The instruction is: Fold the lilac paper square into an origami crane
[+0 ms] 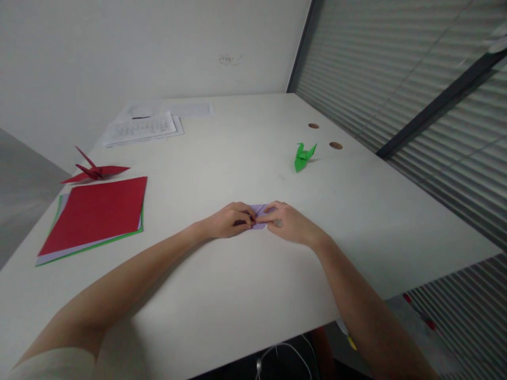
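Observation:
A small folded piece of purple paper (258, 226) lies on the white table (222, 295) in front of me, partly covered by my fingers. From the left, my left hand (232, 219) grips its left side with curled fingers. My right hand (291, 221) presses on it from the right, fingertips close to those of the left. A crease line shows on the paper between the hands. Beyond my right hand stands a green origami crane (303, 157).
At the left lies a stack of coloured sheets, a red sheet (101, 211) on top, with a red origami crane (95, 172) behind it. Written papers (144, 127) lie at the back left. Two round holes (336, 145) pierce the table near the window blinds (396, 68).

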### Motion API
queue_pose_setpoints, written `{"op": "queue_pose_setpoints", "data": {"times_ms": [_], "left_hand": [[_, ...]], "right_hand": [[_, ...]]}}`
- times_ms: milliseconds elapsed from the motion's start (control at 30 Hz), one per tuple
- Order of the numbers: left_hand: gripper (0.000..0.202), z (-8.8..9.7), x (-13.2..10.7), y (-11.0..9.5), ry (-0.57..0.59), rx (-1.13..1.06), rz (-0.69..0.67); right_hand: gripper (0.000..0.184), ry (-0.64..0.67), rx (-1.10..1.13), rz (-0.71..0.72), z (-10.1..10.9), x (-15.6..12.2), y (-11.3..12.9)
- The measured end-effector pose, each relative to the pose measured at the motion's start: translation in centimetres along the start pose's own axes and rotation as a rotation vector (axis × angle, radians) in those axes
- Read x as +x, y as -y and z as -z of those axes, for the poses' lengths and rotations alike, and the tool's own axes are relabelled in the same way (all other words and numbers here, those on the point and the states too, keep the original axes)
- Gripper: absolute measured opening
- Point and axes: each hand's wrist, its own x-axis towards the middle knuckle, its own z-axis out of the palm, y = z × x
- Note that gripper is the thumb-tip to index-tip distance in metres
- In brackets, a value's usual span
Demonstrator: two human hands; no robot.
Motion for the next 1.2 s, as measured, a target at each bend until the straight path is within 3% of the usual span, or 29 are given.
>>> {"op": "queue_pose_setpoints", "data": {"times_ms": [100,267,400,567,733,967,1200], "left_hand": [[0.016,0.1,0.0,0.1,0.022,0.015,-0.010],[0.018,0.7,-0.2,-0.8,0.097,0.082,-0.035],[0.022,1.3,-0.3,-1.6,0.159,0.159,-0.091],[0.019,1.0,-0.3,-1.4,0.108,0.128,-0.089],[0.030,0.6,-0.5,-0.6,0.039,0.104,-0.081],[0.034,1.1,-0.5,-1.5,0.174,0.313,-0.155],[0.033,1.0,-1.0,-1.5,0.159,0.336,-0.186]], "right_hand": [[0.040,0.008,-0.130,-0.005,0.6,-0.2,-0.5],[0.038,0.000,-0.155,-0.134,2.0,-0.6,-2.4],[0.036,-0.022,-0.123,-0.068,1.9,-0.7,-3.4],[0.025,-0.302,-0.056,0.031,-0.2,0.2,-2.9],[0.030,-0.174,0.168,0.100,-1.7,0.5,-1.6],[0.028,-0.089,-0.079,0.109,-1.5,0.4,-1.7],[0.023,-0.090,-0.080,0.000,-0.3,0.3,-3.5]]}}
